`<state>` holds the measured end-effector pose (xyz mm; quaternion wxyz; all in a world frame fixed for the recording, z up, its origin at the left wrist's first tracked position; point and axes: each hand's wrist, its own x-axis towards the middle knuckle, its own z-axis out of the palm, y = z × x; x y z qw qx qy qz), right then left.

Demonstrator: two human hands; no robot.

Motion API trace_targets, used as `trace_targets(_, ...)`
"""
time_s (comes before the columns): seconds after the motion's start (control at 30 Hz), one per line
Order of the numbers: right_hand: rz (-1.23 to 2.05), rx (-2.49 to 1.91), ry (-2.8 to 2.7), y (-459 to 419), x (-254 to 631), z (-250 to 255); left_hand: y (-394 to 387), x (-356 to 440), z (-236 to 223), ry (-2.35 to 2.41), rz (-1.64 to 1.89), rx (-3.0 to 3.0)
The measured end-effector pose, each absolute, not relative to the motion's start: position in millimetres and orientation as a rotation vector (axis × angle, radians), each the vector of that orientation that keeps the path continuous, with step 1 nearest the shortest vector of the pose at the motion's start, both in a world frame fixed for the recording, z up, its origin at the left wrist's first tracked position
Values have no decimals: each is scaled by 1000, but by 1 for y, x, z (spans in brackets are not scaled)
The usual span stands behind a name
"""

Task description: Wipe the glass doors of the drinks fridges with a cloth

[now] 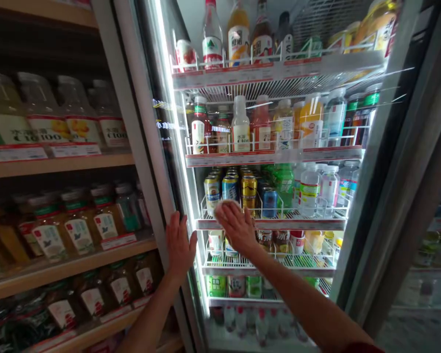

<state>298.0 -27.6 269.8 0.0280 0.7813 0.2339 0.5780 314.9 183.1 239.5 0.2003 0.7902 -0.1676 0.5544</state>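
My left hand (pixel 180 245) lies with fingers spread against the edge frame (pixel 152 162) of a drinks fridge's glass door. My right hand (pixel 238 228) is stretched over the door glass (pixel 279 215), in front of the shelf of cans. Under its flattened fingers a bit of pale cloth (pixel 222 206) shows at the fingertips; the palm hides the rest. Behind the glass, near the right hand, stand a gold can (pixel 249 192) and a blue can (pixel 269 202). Reflections of lights and lettering streak the glass.
Lit wire shelves (pixel 275 159) inside the fridge carry bottles and cans. To the left, a wooden shelf unit (pixel 73 255) holds rows of juice bottles (pixel 79 228). A dark vertical door frame (pixel 397 196) rises on the right. Small bottles (pixel 261 323) stand at the fridge bottom.
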Motion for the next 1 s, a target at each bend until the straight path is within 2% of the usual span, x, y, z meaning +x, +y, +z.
trace_targets(0.13, 1594, 2294, 1028, -4, 303, 266, 198, 314, 233, -418, 1519, 2245)
trace_targets(0.3, 1734, 2443, 834, 24, 314, 288, 212, 311, 232, -362, 1493, 2255)
trace_targets(0.5, 1445, 2206, 1275, 38, 311, 254, 227, 309, 235, -360, 1530, 2235)
trace_targets(0.67, 1621, 2414, 976, 46, 320, 276, 226, 311, 244, -354, 1538, 2178)
trace_targets(0.87, 1511, 2230, 1147, 26, 311, 266, 215, 313, 256, -395, 1537, 2152)
trace_targets(1.0, 1735, 2363, 745, -11, 303, 296, 198, 313, 259, -486, 1548, 2158)
